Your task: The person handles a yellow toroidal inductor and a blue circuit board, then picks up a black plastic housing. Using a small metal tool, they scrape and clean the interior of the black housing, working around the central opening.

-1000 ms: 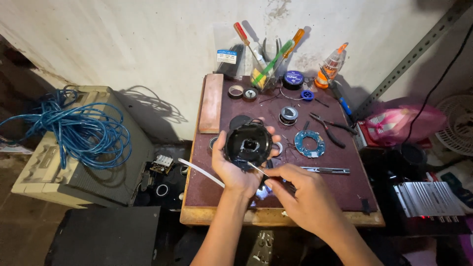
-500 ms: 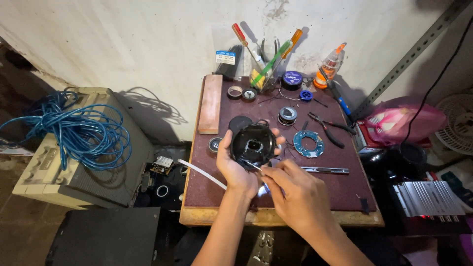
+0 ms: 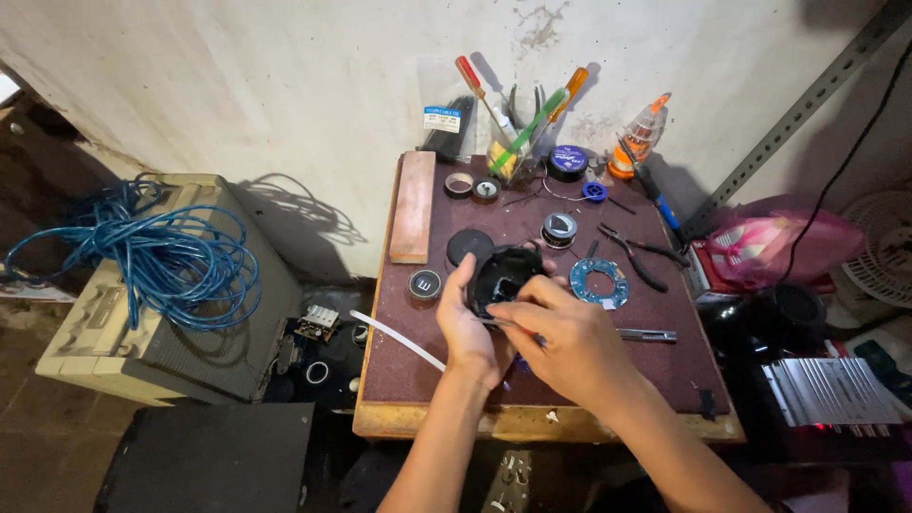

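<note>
Worktable [image 3: 665, 375] against white wall, left hand [image 3: 468, 328] gripping black round housing [image 3: 502, 275], right hand [image 3: 560, 342] pinching screwdriver [image 3: 508, 326].

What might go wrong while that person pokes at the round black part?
The left hand holds the round black part up off the table, so it might slip and drop. The thin tool in the right hand points toward the left palm and could jab it.

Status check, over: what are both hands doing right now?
Left hand grips round black housing above table. Right hand works thin tool at it. Blue ring board beside, apart.
</note>
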